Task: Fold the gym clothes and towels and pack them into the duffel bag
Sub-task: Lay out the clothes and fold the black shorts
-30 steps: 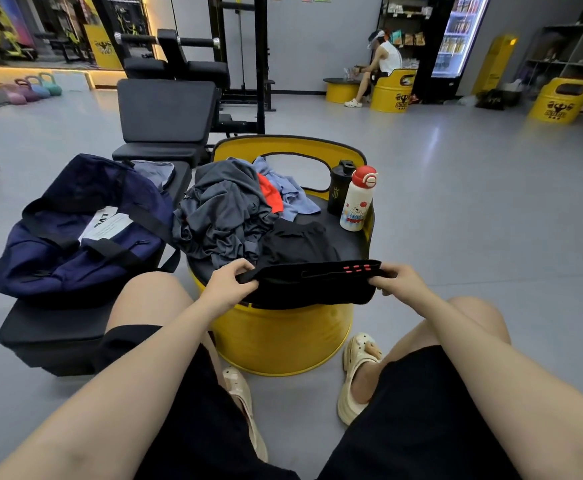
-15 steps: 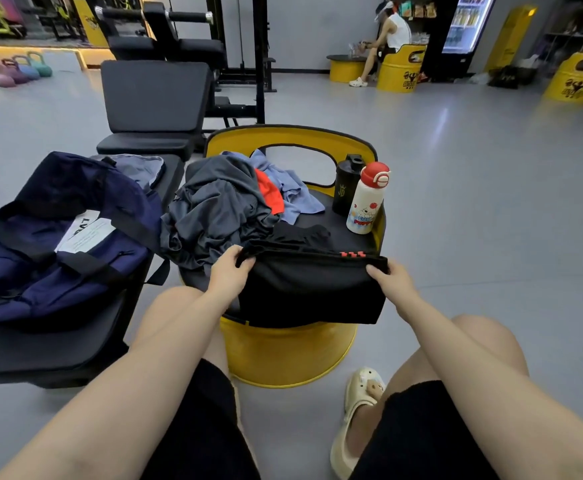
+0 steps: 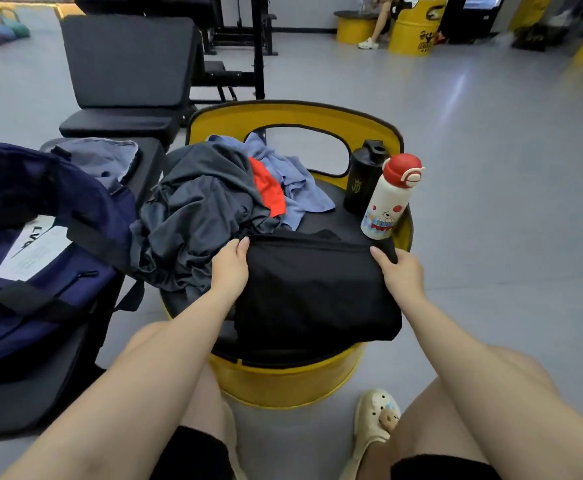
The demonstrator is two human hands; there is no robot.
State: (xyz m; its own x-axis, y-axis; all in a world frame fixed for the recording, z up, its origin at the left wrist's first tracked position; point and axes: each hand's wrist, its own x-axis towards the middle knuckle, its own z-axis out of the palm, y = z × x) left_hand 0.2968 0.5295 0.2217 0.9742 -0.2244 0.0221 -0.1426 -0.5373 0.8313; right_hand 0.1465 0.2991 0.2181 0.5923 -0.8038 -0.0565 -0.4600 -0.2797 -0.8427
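A black garment [image 3: 314,289] lies folded over the front of the yellow drum seat [image 3: 283,382]. My left hand [image 3: 231,265] holds its left top corner, fingers curled over the fold. My right hand [image 3: 399,271] grips the right top corner. Behind it is a pile of clothes: a dark grey shirt [image 3: 200,216], a red piece [image 3: 267,190] and a light blue cloth [image 3: 290,178]. The navy duffel bag [image 3: 40,237] sits on a black bench at my left, with a grey-blue cloth [image 3: 103,157] behind it.
A black bottle [image 3: 362,181] and a white bottle with a red cap [image 3: 388,199] stand at the seat's right back. A black gym bench [image 3: 123,64] stands behind. A person sits far back on yellow drums [image 3: 411,29]. Grey floor spreads to the right.
The black garment was lifted by its waistband, then laid forward and folded flat on the seat; the red marks are now hidden. Both hands moved away from me with it.
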